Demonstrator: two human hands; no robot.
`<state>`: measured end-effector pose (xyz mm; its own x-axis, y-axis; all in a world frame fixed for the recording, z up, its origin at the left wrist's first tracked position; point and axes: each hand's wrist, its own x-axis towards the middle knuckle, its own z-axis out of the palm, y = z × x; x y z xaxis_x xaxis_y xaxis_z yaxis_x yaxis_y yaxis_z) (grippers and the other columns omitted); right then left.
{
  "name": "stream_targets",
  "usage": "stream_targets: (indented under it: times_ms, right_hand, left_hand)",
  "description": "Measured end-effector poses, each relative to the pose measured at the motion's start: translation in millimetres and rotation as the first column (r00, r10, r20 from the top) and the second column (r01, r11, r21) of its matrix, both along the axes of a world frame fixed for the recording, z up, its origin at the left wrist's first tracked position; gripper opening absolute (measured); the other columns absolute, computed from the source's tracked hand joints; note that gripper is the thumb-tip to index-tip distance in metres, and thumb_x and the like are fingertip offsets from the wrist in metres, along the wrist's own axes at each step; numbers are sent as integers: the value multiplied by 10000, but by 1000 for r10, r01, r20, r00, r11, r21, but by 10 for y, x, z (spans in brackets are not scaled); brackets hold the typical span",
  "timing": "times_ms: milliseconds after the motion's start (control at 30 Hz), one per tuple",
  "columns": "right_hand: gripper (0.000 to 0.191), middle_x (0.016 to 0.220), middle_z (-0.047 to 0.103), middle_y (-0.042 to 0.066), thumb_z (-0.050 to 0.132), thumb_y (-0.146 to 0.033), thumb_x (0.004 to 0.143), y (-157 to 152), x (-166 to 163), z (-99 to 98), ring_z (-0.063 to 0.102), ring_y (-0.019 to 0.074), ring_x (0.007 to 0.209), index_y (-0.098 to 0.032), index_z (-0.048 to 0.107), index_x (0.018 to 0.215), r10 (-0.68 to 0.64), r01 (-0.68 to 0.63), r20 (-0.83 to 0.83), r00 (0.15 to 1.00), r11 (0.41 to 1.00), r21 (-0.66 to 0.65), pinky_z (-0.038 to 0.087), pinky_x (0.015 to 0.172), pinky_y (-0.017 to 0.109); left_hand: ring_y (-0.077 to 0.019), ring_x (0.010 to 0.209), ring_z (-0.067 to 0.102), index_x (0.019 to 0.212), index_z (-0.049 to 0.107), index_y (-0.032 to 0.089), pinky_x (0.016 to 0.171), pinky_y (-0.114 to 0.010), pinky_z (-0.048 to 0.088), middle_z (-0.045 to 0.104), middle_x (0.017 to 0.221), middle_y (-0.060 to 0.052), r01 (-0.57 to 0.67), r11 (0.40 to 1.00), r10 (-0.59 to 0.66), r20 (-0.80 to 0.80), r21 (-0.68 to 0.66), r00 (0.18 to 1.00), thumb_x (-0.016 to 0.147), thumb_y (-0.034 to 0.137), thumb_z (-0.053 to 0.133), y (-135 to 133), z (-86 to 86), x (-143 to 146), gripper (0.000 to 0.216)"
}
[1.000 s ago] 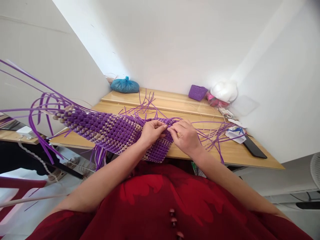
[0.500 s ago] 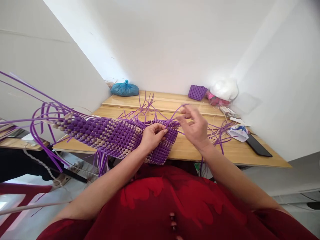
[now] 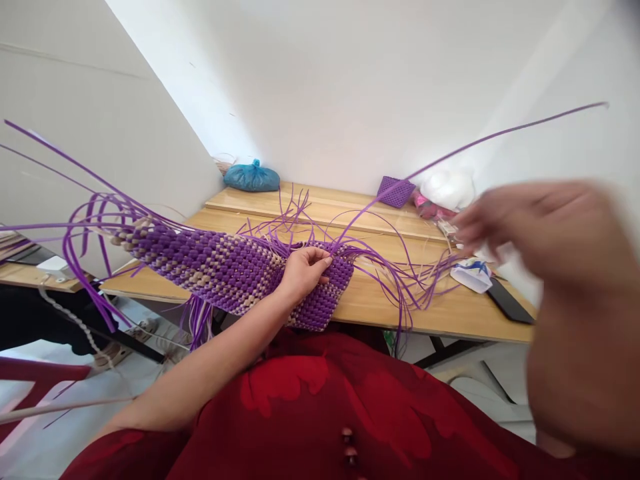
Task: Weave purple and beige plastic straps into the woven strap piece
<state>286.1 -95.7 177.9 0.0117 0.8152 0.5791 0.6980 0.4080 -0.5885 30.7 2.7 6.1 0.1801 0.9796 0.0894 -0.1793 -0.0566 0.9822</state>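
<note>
A long woven piece [image 3: 220,270] in purple and beige plastic strands lies across the front of the table, loose ends sticking out at its left end and along its back. My left hand [image 3: 303,275] is closed at its upper edge near the right part, thumb and forefinger pinching at the base of a purple strand [image 3: 453,155]. That strand rises in a long curve to the upper right, its tip free in the air. Raised at the right, close to the camera, my right hand [image 3: 555,233] is smeared by motion; whether its fingers hold anything is unclear.
On the wooden table [image 3: 370,307] are a blue tied bag [image 3: 251,177], a small purple woven item [image 3: 395,191], a white bag [image 3: 449,189], a white packet [image 3: 471,275] and a black phone [image 3: 509,301]. Loose purple strands [image 3: 400,280] spread right of the weave. A red chair [image 3: 40,370] stands lower left.
My right hand has swung from beside the weave out to the right and toward the camera. The purple strand now stretches up to the right. My left hand keeps its place.
</note>
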Motion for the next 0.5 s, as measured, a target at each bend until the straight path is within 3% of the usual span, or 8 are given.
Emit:
stream_targets:
  times_ms: [33, 67, 100, 133, 200, 333, 500]
  right_hand:
    - [179, 707, 723, 20, 659, -418, 908, -9, -308, -255, 644, 154, 547, -294, 782, 868, 207, -201, 104, 973, 977, -67, 525, 469, 287]
    - [172, 871, 764, 23, 640, -356, 925, 28, -576, -507, 703, 179, 706, -304, 774, 1019, 340, -329, 220, 914, 940, -88, 600, 616, 325]
    - [241, 1058, 761, 41, 609, -287, 936, 109, -783, -737, 720, 207, 901, -290, 747, 1133, 398, -411, 353, 847, 911, -43, 619, 785, 364]
    - [308, 1207, 721, 66, 545, -207, 954, 227, -918, -930, 686, 227, 1072, -263, 723, 1199, 368, -425, 456, 810, 905, 25, 585, 932, 399]
    - [370, 1243, 693, 108, 484, -131, 954, 522, -987, -1178, 642, 246, 1139, -215, 701, 1241, 235, -374, 572, 786, 917, 136, 537, 1010, 434]
    - [288, 1054, 708, 112, 477, -166, 974, 906, -769, -1223, 616, 246, 1008, -198, 748, 1066, 59, -295, 678, 733, 925, 239, 534, 934, 403]
    - [271, 985, 730, 114, 487, -269, 996, 691, -745, -1090, 616, 253, 935, -186, 744, 979, -33, -205, 732, 680, 951, 233, 492, 864, 379]
  left_hand:
    - [-104, 636, 561, 774, 667, 128, 485, -205, 551, 613, 727, 0, 5, 1000, -5, 6, -1, 1000, 642, 357, 812, -1, 7, -5, 301]
    - [-104, 637, 566, 777, 668, 126, 489, -200, 546, 620, 729, -2, 16, 1000, -16, 12, -1, 1000, 639, 356, 815, -3, 15, -13, 306]
    - [-104, 642, 572, 780, 669, 124, 497, -196, 543, 626, 731, -4, 34, 999, -34, 17, 0, 999, 637, 356, 818, -5, 24, -22, 310]
    - [-104, 648, 575, 779, 669, 124, 507, -193, 542, 629, 732, -5, 54, 999, -54, 22, 1, 998, 634, 355, 820, -7, 33, -32, 312]
    - [-104, 663, 576, 768, 665, 126, 529, -197, 548, 624, 739, -2, 86, 996, -86, 31, 0, 996, 626, 353, 824, -13, 50, -51, 311]
    - [-107, 679, 571, 771, 661, 137, 560, -223, 563, 610, 764, 0, 118, 993, -118, 28, 7, 993, 623, 352, 822, -36, 62, -72, 307]
    - [-166, 779, 637, 906, 620, 177, 565, -237, 548, 671, 855, -30, 45, 997, -37, -111, 67, 993, 668, 255, 785, -69, 47, -127, 300]
